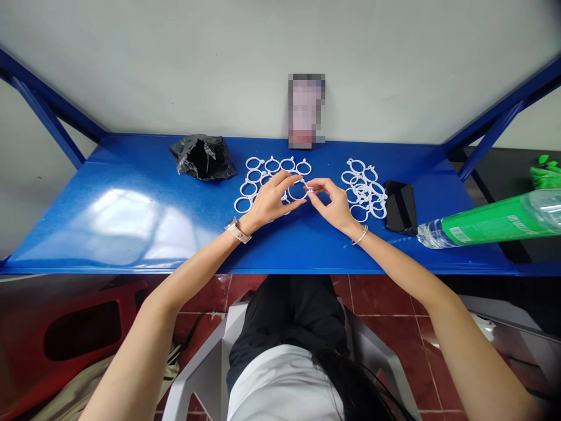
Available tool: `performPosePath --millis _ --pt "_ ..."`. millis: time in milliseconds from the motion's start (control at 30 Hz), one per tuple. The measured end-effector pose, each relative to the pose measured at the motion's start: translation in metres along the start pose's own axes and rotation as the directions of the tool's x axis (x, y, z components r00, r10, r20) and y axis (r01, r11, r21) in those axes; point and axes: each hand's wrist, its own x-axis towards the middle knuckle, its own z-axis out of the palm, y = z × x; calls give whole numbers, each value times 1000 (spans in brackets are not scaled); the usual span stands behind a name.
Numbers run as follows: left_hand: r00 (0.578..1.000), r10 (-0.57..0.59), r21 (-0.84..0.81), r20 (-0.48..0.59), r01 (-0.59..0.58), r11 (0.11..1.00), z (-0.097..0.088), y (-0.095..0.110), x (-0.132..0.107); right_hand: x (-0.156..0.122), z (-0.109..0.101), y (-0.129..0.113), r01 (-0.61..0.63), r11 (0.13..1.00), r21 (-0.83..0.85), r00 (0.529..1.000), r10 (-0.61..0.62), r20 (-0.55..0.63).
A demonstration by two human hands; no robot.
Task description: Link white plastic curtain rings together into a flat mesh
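Over the middle of the blue table, a white plastic curtain ring (290, 194) is held between my two hands. My left hand (270, 202) has its thumb and fingers closed around the ring's left and near side. With thumb and fingertips, my right hand (333, 206) pinches the ring's small eyelet end on the right. Rows of similar white rings (242, 211), each with a small eyelet, lie flat beneath and left of my left hand, which hides some. To the right of my right hand is a loose, overlapping pile of white rings (362, 190).
An opened black plastic bag (204, 159) sits at the back left of the table (109, 228). A blurred-out upright rectangle (305, 111) leans on the wall. Right of the pile are a black flat object (401, 207) and a green-labelled bottle (491, 220) on its side. Blue braces (48, 111) flank the table.
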Motion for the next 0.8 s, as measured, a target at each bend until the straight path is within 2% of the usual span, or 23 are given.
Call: performPosePath --millis 167,400,800 --pt "998 40 1 -39 -40 999 -1 2 1 0 -1 -3 31 999 -22 1000 -31 -5" --pt "999 -5 -6 -37 5 1000 -2 2 1 1 -2 -3 32 998 -59 999 -33 -21" --pt "998 29 -22 -64 -30 999 -3 4 1 2 -1 -6 59 996 -65 996 -63 -62"
